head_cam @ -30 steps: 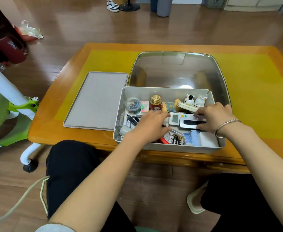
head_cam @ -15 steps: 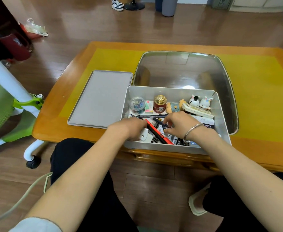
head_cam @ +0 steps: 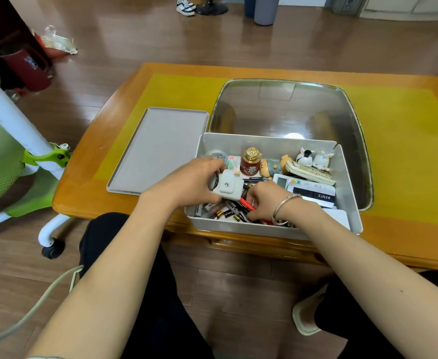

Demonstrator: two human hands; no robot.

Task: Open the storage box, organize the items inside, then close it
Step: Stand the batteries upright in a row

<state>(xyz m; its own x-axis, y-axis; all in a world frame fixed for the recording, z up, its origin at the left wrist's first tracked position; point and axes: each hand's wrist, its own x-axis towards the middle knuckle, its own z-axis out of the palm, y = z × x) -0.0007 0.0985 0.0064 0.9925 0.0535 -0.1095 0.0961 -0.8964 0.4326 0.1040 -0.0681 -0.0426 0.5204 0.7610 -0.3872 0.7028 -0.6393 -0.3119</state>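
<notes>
The open grey storage box (head_cam: pixel 348 203) stands at the table's near edge, its flat grey lid (head_cam: pixel 158 149) lying beside it on the left. My left hand (head_cam: pixel 187 183) grips a small grey snap pouch (head_cam: pixel 228 186) lifted above the box's left side. My right hand (head_cam: pixel 265 200), with a silver bracelet at the wrist, curls around a red pen (head_cam: pixel 247 204) low in the box's middle. Inside lie batteries (head_cam: pixel 221 214), a red jar with a gold cap (head_cam: pixel 250 161), two rabbit figurines (head_cam: pixel 313 159), a remote (head_cam: pixel 309 173) and a white device (head_cam: pixel 286 181).
A shiny metal tray (head_cam: pixel 285 107) sits behind the box on the yellow mat (head_cam: pixel 404 141) of the wooden table (head_cam: pixel 88 193). A green and white chair (head_cam: pixel 18 154) stands to the left. My knees are under the table edge.
My left hand has lifted the grey pouch out of the box's front-left corner. My right hand has slid slightly nearer and now curls on the red pen.
</notes>
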